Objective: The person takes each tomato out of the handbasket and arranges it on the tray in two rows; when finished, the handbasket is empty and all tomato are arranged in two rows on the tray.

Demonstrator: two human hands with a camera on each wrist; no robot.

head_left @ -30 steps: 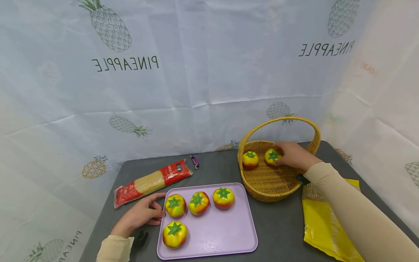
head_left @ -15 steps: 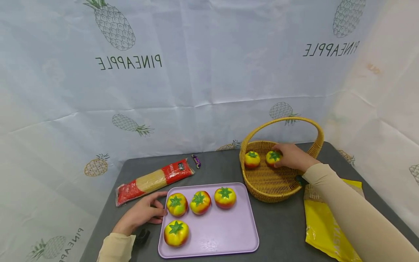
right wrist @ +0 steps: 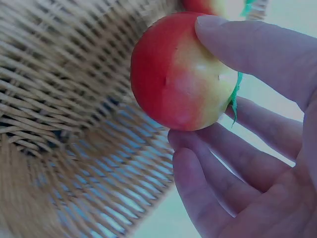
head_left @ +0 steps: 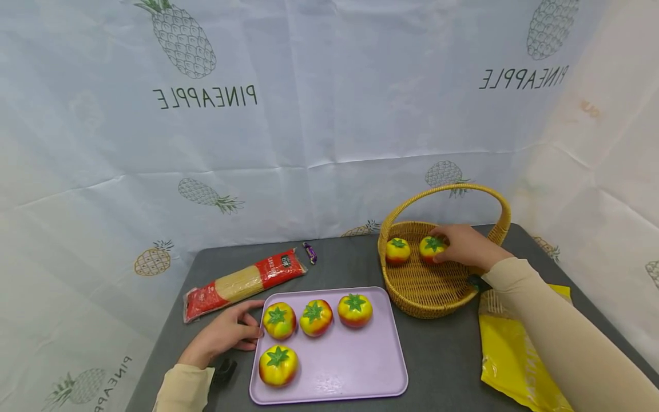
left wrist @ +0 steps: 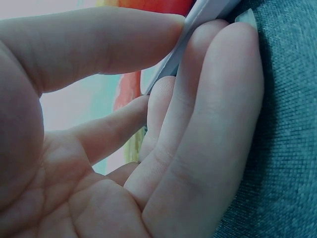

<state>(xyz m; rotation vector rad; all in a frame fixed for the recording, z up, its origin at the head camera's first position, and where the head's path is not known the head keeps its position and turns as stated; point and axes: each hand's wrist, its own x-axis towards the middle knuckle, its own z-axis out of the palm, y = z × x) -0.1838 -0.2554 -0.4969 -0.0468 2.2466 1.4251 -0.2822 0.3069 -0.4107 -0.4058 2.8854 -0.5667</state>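
My right hand [head_left: 465, 246] pinches a red-and-yellow toy tomato [head_left: 429, 247] with a green leafy top inside the wicker basket [head_left: 422, 292]. In the right wrist view the thumb lies on one side of this tomato [right wrist: 178, 74], the fingers on the other. A second tomato [head_left: 397, 252] sits in the basket, left of the held one. At the tray's left edge, my left hand [head_left: 223, 335] holds the lilac tray [head_left: 355, 366]. Its thumb is on the rim [left wrist: 173, 54] and its fingers are tucked below, as the left wrist view shows. Several more tomatoes [head_left: 278, 366] rest on the tray.
A red-ended pack of noodles [head_left: 242, 284] lies behind the left hand, with a small purple-wrapped candy [head_left: 310, 253] beside it. A yellow pasta bag [head_left: 509, 349] is under the right forearm. The basket's tall handle [head_left: 448, 187] arches over the basket. Pineapple-print cloth [head_left: 329, 114] hangs behind the table.
The head view has shifted slightly, so everything appears a little further right. Both hands keep their places, the right one on the tomato in the basket, the left at the tray.
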